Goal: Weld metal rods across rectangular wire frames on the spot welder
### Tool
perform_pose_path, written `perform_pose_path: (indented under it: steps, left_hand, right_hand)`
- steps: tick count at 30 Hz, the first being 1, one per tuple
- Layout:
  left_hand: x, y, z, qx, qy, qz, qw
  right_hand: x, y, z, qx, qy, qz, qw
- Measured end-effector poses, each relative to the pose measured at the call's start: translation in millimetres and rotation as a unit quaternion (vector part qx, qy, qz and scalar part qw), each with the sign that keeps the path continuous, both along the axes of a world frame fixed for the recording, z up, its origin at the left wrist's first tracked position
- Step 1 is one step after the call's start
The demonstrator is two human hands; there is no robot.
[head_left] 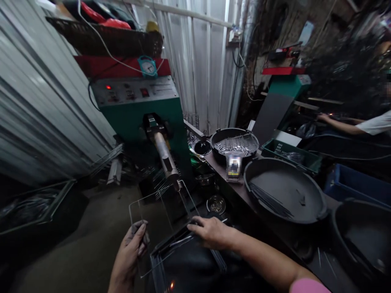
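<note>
A thin bent wire frame [130,211] stands in front of the green machine [122,116]. My left hand [134,244] is closed on its left side, thumb against the fingers. Up at the machine's metal arm [166,156], a wire piece touches or nearly touches the tip. My right hand [210,232] is at the lower end of the wires there, fingers pinched together; what exactly it grips is partly hidden. Below both hands, a bundle of bent wire frames [157,268] lies over a dark surface at my lap. A small orange spark glows low in the view.
On the bench at right are a black pan of metal pieces [258,144], a pan with thin rods [305,191], a green basket [314,162] and a blue bin [351,183]. A person's arm [345,125] shows far right. A bin of wire parts [65,195] stands left.
</note>
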State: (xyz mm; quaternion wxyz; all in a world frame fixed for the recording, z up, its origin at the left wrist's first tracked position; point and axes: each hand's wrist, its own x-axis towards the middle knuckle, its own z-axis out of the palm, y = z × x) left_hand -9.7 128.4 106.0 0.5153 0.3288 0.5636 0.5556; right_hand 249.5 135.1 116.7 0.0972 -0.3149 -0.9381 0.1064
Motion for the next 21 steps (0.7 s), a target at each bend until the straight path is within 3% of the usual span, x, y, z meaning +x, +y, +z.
perform_pose_path:
  steps: [3,5,8,10,12,15,21]
  left_hand:
    - [-0.9,11.4,2.5,-0.002,-0.007,0.010,1.000]
    - [-1.2,18.3,4.3,-0.001,-0.010,0.009,1.000]
    - [-1.1,30.3,7.6,0.010,-0.010,0.010,1.000]
    - [-1.3,40.1,10.2,0.017,-0.008,0.009,1.000]
    - [-2.8,51.0,12.6,0.023,-0.008,0.006,1.000]
    - [-8.0,67.6,14.0,0.036,-0.017,0.005,0.999]
    - [-19.1,95.2,10.5,0.046,-0.041,-0.004,0.998]
  right_hand:
    - [6.4,11.7,-3.7,0.013,0.163,-0.049,0.985]
    - [5.7,26.7,-5.6,-0.022,0.280,-0.131,0.951]
    - [-5.7,59.3,-10.9,-0.162,0.381,-0.248,0.876]
    - [-17.5,82.8,-14.8,-0.265,0.404,-0.282,0.829]
    - [-29.6,103.6,-16.2,-0.339,0.409,-0.281,0.799]
    - [-43.4,126.5,-12.2,-0.399,0.397,-0.266,0.783]
    - [-54.8,149.6,0.0,-0.424,0.408,-0.255,0.768]
